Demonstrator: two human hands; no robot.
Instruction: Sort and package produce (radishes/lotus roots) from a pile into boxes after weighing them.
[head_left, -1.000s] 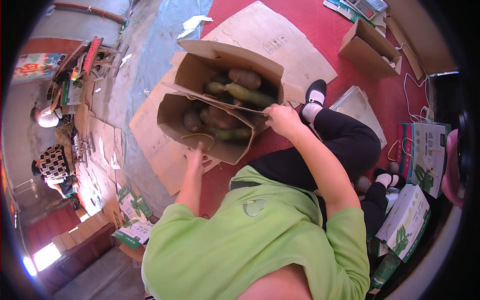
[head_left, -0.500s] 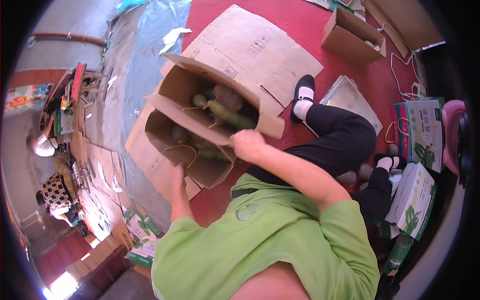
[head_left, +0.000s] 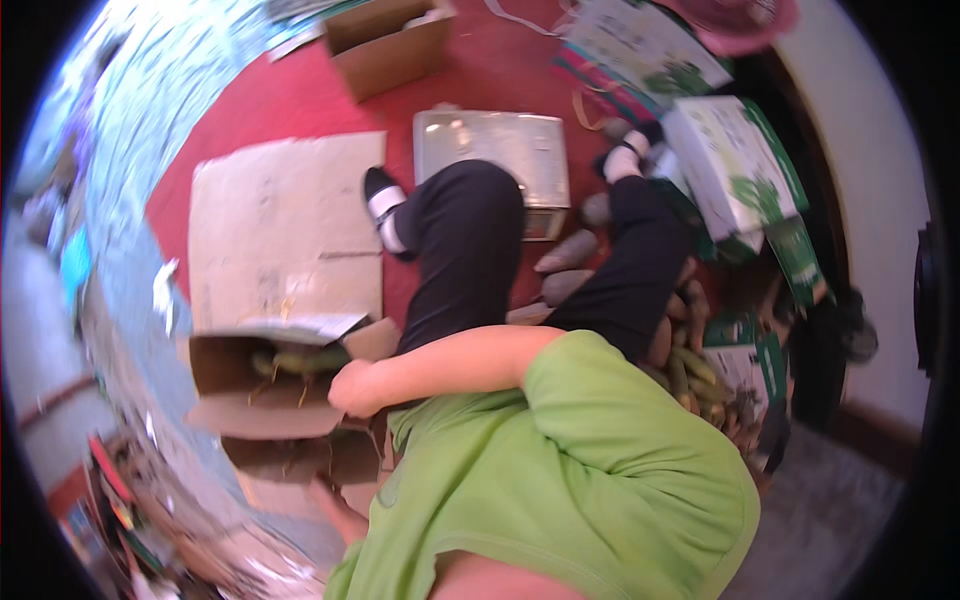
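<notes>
An open brown cardboard box (head_left: 215, 365) lies at the left beside my legs, with a broad panel (head_left: 265, 418) across its middle. Green and yellowish vegetables (head_left: 300, 362) and yellow cord handles show in its far part. The near part is shaded, and its contents are hard to make out. My right hand (head_left: 355, 388) is closed at the panel's right end, gripping the cardboard there. Low against the near side of the box is my left hand (head_left: 328, 497), blurred, its fingers not clear.
A flattened cardboard sheet (head_left: 285, 225) covers the red floor beyond the box. A shiny flat tin (head_left: 545, 160) rests past my knee. Root vegetables (head_left: 570, 265) and slim green ones (head_left: 690, 375) are heaped around my right leg. White-and-green cartons (head_left: 725, 165) stand at the right; a smaller open box (head_left: 390, 65) is far off.
The view has swung to the right, so the box now appears lower and further left, and the vegetable heap has come into sight. My right hand stays on the panel.
</notes>
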